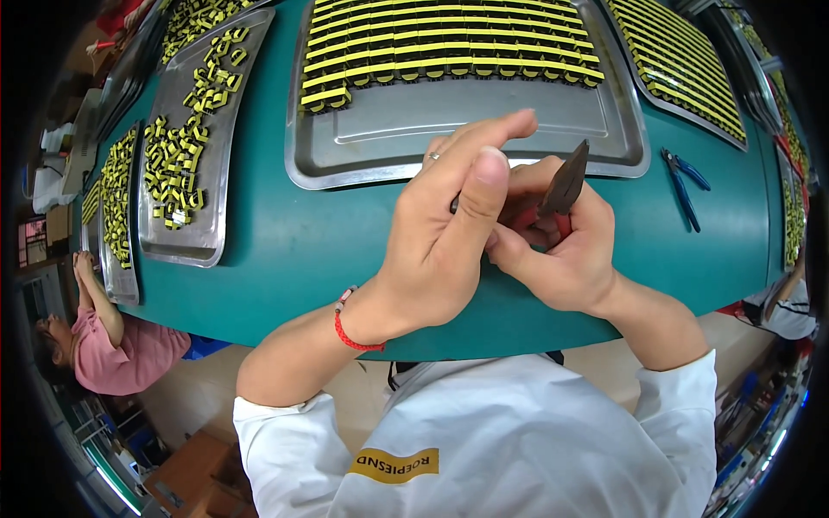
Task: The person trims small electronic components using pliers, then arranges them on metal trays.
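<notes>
My right hand [566, 246] is closed round a pair of pliers [566, 183] with dark jaws and red handles, the jaws pointing up and away from me. Close beside it, nearly touching, is my left hand [449, 229], raised with thumb and index finger pointing up. A small dark bit shows at the base of its thumb; what it is, I cannot make out, as the hand hides the rest. Beyond both hands lies a large metal tray [406, 125] with rows of yellow-and-black coil-like parts [449, 65] filling its far side.
To the left, a metal tray [216, 220] bears loose yellow-and-black parts [177, 160]. Blue-handled cutters [686, 186] lie on the green table [285, 285] at the right. Another tray of rowed parts [678, 69] stands at the far right. A person in pink [125, 350] sits at the left.
</notes>
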`<state>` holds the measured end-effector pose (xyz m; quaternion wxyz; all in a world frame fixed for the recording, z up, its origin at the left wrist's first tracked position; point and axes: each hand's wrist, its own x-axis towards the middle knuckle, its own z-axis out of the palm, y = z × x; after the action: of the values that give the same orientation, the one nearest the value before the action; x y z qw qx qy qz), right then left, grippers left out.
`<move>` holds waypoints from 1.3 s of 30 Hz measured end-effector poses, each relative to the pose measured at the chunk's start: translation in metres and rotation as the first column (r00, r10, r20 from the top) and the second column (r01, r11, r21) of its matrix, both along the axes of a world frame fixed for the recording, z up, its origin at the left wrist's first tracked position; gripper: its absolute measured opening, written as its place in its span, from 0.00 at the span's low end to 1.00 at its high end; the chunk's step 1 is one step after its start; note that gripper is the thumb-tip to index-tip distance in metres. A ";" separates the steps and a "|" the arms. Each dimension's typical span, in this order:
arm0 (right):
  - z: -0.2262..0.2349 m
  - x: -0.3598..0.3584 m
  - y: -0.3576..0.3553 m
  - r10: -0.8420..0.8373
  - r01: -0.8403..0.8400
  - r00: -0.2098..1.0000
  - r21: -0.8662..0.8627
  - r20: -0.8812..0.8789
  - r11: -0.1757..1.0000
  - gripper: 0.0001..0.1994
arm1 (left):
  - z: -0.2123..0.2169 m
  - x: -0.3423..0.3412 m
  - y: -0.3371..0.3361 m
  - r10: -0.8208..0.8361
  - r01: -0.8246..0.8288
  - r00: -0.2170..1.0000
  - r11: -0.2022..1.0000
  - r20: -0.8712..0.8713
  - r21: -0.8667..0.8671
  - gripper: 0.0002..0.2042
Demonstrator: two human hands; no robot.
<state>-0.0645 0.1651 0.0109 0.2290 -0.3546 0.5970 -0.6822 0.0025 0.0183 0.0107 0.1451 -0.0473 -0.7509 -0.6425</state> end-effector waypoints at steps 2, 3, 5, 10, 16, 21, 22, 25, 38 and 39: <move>-0.001 0.000 0.004 0.005 -0.005 0.999 -0.001 -0.032 1.000 0.15 | 0.003 -0.001 0.007 0.134 -0.131 0.990 0.990 -0.047 0.049 0.26; -0.001 -0.001 0.008 0.011 -0.011 0.998 -0.001 -0.066 1.000 0.16 | 0.003 -0.004 0.001 0.126 -0.124 0.991 0.991 -0.049 0.049 0.26; 0.001 -0.003 0.017 -0.015 0.013 0.996 -0.030 -0.088 0.999 0.19 | 0.005 -0.013 -0.024 0.345 -0.338 0.938 0.900 0.023 0.276 0.20; -0.003 -0.023 0.014 -0.196 0.058 0.713 -0.223 -0.673 0.973 0.29 | 0.015 -0.005 -0.030 0.228 -0.239 0.971 0.926 0.072 0.293 0.14; -0.005 -0.033 0.013 -0.292 0.061 0.529 -0.307 -0.797 0.950 0.30 | 0.016 -0.005 -0.008 -0.033 0.037 0.999 0.980 -0.025 0.195 0.07; -0.002 -0.024 0.006 -0.283 0.045 0.516 -0.304 -0.809 0.951 0.29 | 0.038 -0.002 -0.029 0.297 -0.296 0.955 0.948 0.009 0.115 0.08; -0.007 -0.022 0.010 -0.250 0.102 0.641 -0.243 -0.726 0.965 0.27 | 0.041 -0.008 -0.040 0.328 -0.328 0.945 0.943 0.014 0.049 0.09; -0.001 -0.005 0.015 -0.122 0.123 0.992 -0.043 0.019 0.992 0.19 | 0.050 -0.015 -0.086 0.419 -0.418 0.908 0.902 -0.009 -0.108 0.13; 0.039 -0.035 -0.077 0.191 0.101 0.694 0.357 -0.694 0.929 0.09 | 0.005 0.050 -0.246 0.900 -0.630 0.408 0.157 -0.152 -0.761 0.15; 0.042 -0.038 -0.091 0.212 0.159 0.609 0.379 -0.765 0.912 0.09 | 0.008 0.047 -0.239 0.905 -0.565 0.392 0.093 -0.167 -0.820 0.15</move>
<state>-0.1024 0.0745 0.0525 0.0204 -0.5716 0.7596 -0.3095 0.0495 -0.2209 0.0185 0.2668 0.4162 -0.8667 -0.0671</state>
